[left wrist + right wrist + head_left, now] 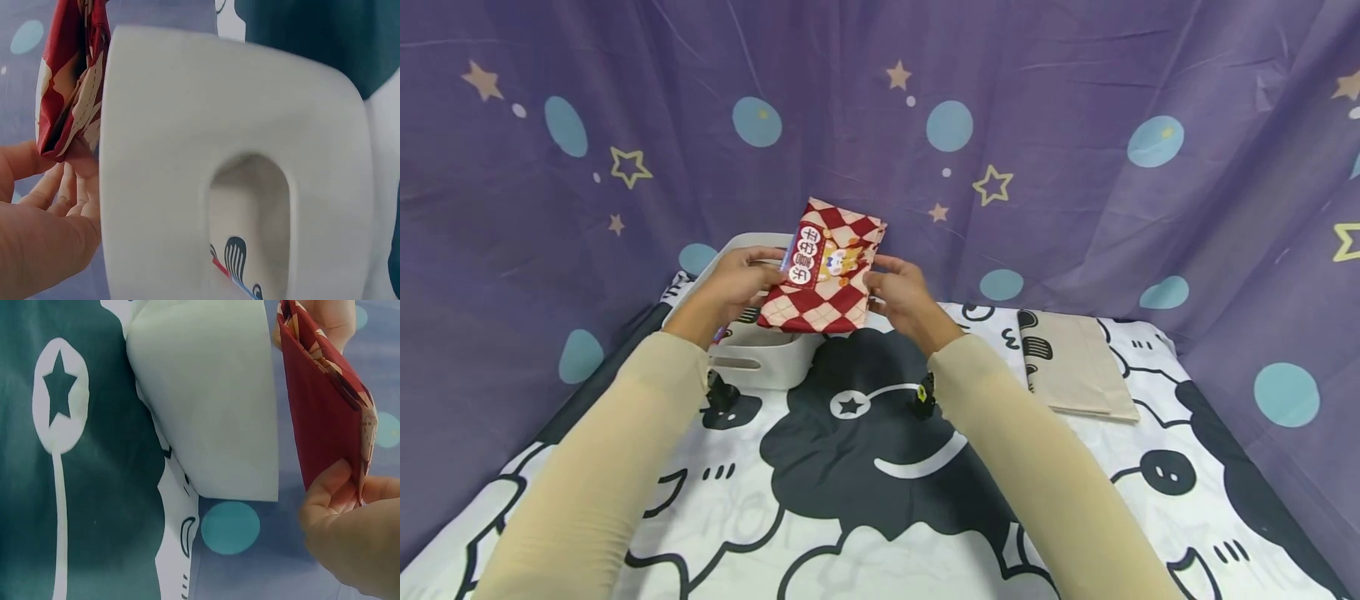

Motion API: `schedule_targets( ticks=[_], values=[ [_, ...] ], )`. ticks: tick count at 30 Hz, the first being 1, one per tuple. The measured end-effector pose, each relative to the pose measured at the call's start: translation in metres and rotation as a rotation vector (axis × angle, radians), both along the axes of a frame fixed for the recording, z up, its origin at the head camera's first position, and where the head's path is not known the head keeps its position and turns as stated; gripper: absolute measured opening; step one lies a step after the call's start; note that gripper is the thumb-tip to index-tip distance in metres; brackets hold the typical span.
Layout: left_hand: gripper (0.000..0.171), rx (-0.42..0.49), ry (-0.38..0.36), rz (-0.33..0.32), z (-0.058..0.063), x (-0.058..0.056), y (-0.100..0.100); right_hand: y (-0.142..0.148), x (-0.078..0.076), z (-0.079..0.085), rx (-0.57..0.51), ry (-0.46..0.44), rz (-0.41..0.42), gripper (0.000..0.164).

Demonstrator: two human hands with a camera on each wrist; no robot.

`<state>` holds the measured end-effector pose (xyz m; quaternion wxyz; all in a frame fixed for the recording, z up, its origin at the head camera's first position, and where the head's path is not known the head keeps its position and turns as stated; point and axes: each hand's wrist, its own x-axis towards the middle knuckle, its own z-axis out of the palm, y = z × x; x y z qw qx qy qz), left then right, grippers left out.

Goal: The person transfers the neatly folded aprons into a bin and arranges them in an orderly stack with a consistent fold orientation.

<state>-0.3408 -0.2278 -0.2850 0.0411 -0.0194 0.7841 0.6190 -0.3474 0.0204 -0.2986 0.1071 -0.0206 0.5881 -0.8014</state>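
Observation:
Both hands hold a folded red-and-cream checkered bag (pixel 823 307), printed with a cartoon animal and white characters, raised above the right side of a white plastic bin (pixel 782 367). My left hand (pixel 741 279) pinches its left edge between thumb and fingers. On the right edge, my right hand (pixel 901 293) pinches it the same way. The right wrist view shows the bag's plain red back (pixel 322 419) and its stacked folds. Through the bin's handle slot in the left wrist view, a beige printed cloth (pixel 250 275) shows inside.
A folded beige cloth item (pixel 1075 362) with dark prints lies on the right of the bedding (pixel 730 500), which has black-and-white cartoon patterns. Behind everything hangs a purple curtain (pixel 850 108) with stars and blue dots. The bin stands at the back left.

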Motion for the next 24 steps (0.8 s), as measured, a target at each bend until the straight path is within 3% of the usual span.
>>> schedule_targets(
  ticks=[6, 14, 24],
  values=[
    [0.055, 0.027, 0.025, -0.029, -0.004, 0.0, -0.015, -0.013, 0.0, -0.001, 0.013, -0.012, 0.007, 0.052],
    [0.054, -0.048, 0.044, -0.015, -0.001, 0.0, -0.032, -0.03, 0.0, -0.004, 0.002, 0.008, 0.026, 0.059],
    [0.055, -0.089, 0.041, 0.004, -0.006, 0.0, -0.052, -0.057, 0.002, -0.013, -0.05, 0.047, 0.025, 0.057]
  ],
)
